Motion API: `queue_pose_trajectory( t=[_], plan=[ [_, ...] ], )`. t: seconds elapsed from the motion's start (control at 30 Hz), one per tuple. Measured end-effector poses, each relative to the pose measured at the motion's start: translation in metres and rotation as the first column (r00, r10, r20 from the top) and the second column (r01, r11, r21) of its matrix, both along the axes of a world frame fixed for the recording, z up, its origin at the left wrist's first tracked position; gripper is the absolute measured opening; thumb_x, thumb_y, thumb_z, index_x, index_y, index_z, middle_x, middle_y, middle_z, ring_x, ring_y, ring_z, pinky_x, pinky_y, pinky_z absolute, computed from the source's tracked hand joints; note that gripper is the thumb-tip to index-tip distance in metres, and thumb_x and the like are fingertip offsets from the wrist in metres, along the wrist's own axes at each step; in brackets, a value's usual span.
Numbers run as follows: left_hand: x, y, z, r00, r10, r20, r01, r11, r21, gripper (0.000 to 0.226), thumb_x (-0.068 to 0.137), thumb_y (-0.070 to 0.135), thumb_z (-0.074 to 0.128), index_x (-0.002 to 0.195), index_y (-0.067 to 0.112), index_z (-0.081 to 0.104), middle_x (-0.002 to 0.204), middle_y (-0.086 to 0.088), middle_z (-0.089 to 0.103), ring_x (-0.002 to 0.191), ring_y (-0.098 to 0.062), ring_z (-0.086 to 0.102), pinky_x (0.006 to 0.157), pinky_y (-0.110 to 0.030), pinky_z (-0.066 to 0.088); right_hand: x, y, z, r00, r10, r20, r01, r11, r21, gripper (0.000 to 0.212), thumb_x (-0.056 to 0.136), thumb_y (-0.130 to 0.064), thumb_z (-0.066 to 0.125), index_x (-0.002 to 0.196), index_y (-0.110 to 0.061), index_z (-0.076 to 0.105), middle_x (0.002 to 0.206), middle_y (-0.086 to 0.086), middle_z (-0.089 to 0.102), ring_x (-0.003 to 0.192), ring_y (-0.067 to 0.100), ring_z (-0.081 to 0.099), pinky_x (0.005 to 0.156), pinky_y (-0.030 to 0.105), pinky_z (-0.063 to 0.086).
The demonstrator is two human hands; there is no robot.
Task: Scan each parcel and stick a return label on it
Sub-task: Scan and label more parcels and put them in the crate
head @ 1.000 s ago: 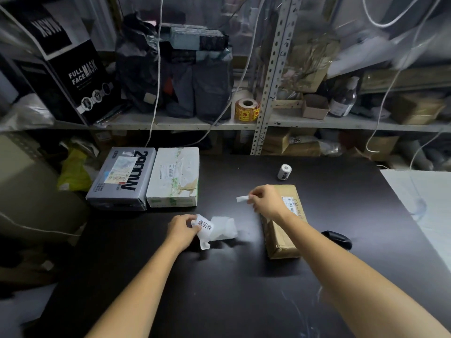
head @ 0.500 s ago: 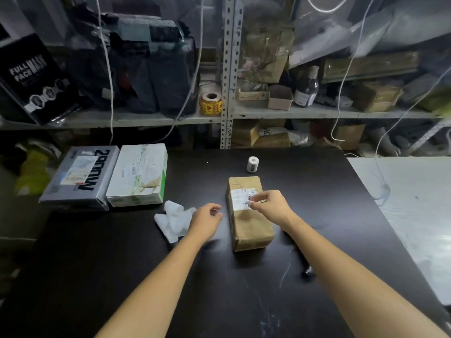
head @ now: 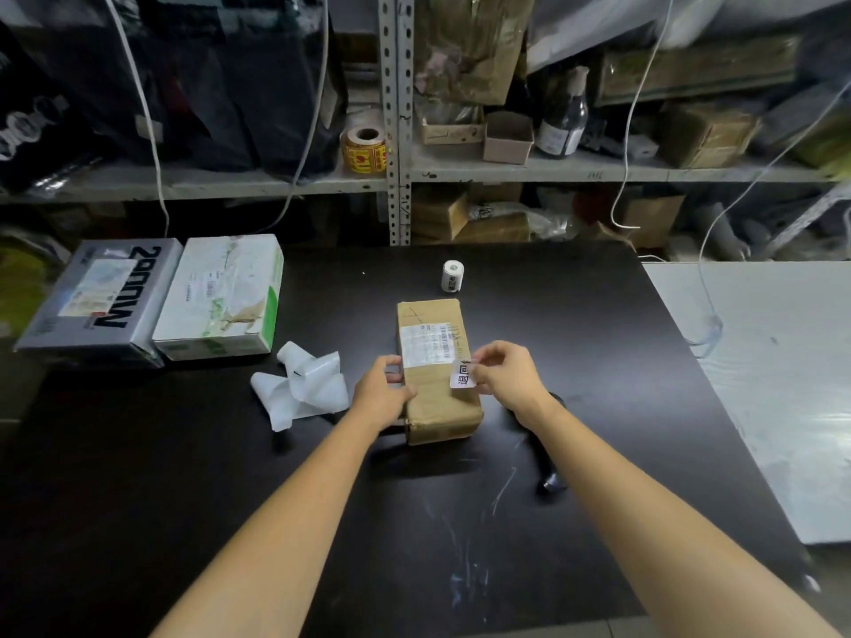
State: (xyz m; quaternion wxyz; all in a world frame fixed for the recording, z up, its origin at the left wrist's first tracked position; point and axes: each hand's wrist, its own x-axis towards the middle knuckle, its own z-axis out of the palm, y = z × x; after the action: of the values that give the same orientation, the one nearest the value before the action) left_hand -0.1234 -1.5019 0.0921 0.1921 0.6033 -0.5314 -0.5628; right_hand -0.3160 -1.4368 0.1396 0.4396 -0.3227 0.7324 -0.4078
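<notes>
A brown cardboard parcel [head: 437, 398] lies lengthwise in the middle of the black table [head: 184, 499], with a white shipping label on its top. My right hand [head: 506, 379] pinches a small white return label [head: 463, 375] printed with black characters, held over the parcel's right edge. My left hand [head: 382, 389] holds the parcel's left side, fingers curled against it. A small roll of labels [head: 452, 276] stands behind the parcel. The black scanner [head: 550, 476] lies on the table right of the parcel, partly hidden by my right forearm.
A grey box [head: 99, 301] and a white-and-green box [head: 221, 299] sit side by side at the table's left back. Crumpled white backing paper [head: 304, 389] lies left of the parcel. A white surface [head: 760, 384] adjoins on the right. Cluttered shelves [head: 506, 170] stand behind.
My left hand dropped the backing paper and moved right onto the parcel's side. My right hand carried the label over the parcel toward its right edge. The view shifted, centring the parcel.
</notes>
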Motion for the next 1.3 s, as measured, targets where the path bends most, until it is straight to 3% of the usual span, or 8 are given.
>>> queue_pose_trajectory(
  t=[0.17, 0.33, 0.47, 0.67, 0.83, 0.97, 1.17, 1.3],
  plan=[
    [-0.002, 0.001, 0.001, 1.0, 0.01, -0.027, -0.009, 1.0, 0.013, 0.047, 0.084, 0.005, 0.071, 0.119, 0.028, 0.049, 0.107, 0.002, 0.059, 0.105, -0.023, 0.062, 0.089, -0.047, 0.056, 0.006, 0.001, 0.002, 0.995, -0.002, 0.095, 0.004, 1.0, -0.016, 0.008, 0.094, -0.007, 0.062, 0.094, 0.0, 0.058, 0.086, 0.011, 0.074, 0.077, 0.022, 0.075, 0.07, 0.039, 0.062],
    [-0.001, 0.001, 0.002, 0.999, -0.006, -0.033, 0.007, 1.0, 0.016, 0.051, 0.084, 0.005, 0.071, 0.124, 0.026, 0.049, 0.11, 0.0, 0.06, 0.106, -0.023, 0.062, 0.089, -0.047, 0.056, 0.011, 0.003, 0.003, 1.0, 0.026, 0.016, -0.026, 1.0, -0.008, 0.008, 0.091, -0.012, 0.069, 0.085, -0.008, 0.065, 0.09, 0.005, 0.075, 0.078, 0.01, 0.07, 0.059, 0.018, 0.049],
    [0.0, 0.0, 0.002, 0.999, -0.015, -0.039, 0.015, 1.0, 0.015, 0.048, 0.085, 0.005, 0.07, 0.12, 0.029, 0.047, 0.106, 0.003, 0.059, 0.106, -0.023, 0.062, 0.088, -0.047, 0.056, 0.011, 0.004, 0.0, 1.0, -0.027, 0.008, 0.026, 0.999, 0.032, 0.009, 0.089, -0.014, 0.072, 0.081, -0.01, 0.069, 0.087, 0.003, 0.075, 0.064, 0.0, 0.062, 0.048, 0.009, 0.041],
    [0.001, 0.002, 0.001, 0.997, 0.005, -0.076, -0.001, 0.999, 0.05, 0.046, 0.087, 0.006, 0.069, 0.118, 0.032, 0.046, 0.107, 0.006, 0.057, 0.106, -0.022, 0.062, 0.08, -0.045, 0.06, 0.017, 0.008, -0.013, 0.994, -0.055, -0.093, 0.06, 0.997, 0.047, 0.007, 0.083, -0.007, 0.076, 0.084, -0.004, 0.069, 0.076, 0.001, 0.07, 0.063, 0.011, 0.061, 0.05, 0.016, 0.045],
    [0.0, 0.004, 0.002, 0.996, 0.011, -0.088, -0.005, 0.998, 0.059, 0.048, 0.088, 0.007, 0.068, 0.125, 0.028, 0.047, 0.112, 0.003, 0.058, 0.108, -0.022, 0.061, 0.083, -0.046, 0.059, 0.022, 0.01, -0.026, 0.955, -0.018, -0.297, 0.022, 1.0, 0.012, 0.017, 0.078, -0.017, 0.08, 0.076, -0.018, 0.062, 0.074, -0.004, 0.066, 0.064, 0.008, 0.058, 0.06, 0.022, 0.046],
    [0.002, 0.005, 0.004, 0.996, 0.005, -0.088, 0.0, 0.998, 0.059, 0.049, 0.088, 0.008, 0.068, 0.127, 0.028, 0.047, 0.11, 0.007, 0.057, 0.107, -0.02, 0.061, 0.08, -0.045, 0.06, 0.019, 0.013, -0.031, 0.933, 0.008, -0.361, -0.007, 1.0, 0.005, 0.023, 0.077, -0.03, 0.081, 0.083, -0.02, 0.062, 0.087, -0.008, 0.062, 0.075, 0.009, 0.056, 0.063, 0.024, 0.041],
    [0.004, 0.006, 0.006, 0.994, -0.009, -0.11, 0.017, 0.997, 0.073, 0.052, 0.089, 0.007, 0.066, 0.133, 0.027, 0.045, 0.117, 0.002, 0.056, 0.108, -0.021, 0.061, 0.08, -0.044, 0.06, 0.009, 0.016, -0.031, 0.989, -0.006, -0.145, 0.013, 0.999, 0.044, 0.043, 0.078, -0.032, 0.083, 0.11, -0.02, 0.058, 0.106, -0.008, 0.062, 0.091, 0.01, 0.062, 0.065, 0.026, 0.052],
    [0.006, 0.005, 0.006, 0.994, -0.008, -0.11, 0.019, 0.995, 0.095, 0.054, 0.09, 0.007, 0.066, 0.134, 0.029, 0.043, 0.121, 0.0, 0.056, 0.112, -0.02, 0.058, 0.085, -0.041, 0.058, 0.008, 0.01, -0.035, 0.998, -0.067, -0.02, 0.068, 0.998, 0.017, 0.02, 0.088, -0.017, 0.073, 0.107, -0.014, 0.067, 0.104, 0.003, 0.07, 0.097, 0.019, 0.068, 0.087, 0.046, 0.058]
  ],
)
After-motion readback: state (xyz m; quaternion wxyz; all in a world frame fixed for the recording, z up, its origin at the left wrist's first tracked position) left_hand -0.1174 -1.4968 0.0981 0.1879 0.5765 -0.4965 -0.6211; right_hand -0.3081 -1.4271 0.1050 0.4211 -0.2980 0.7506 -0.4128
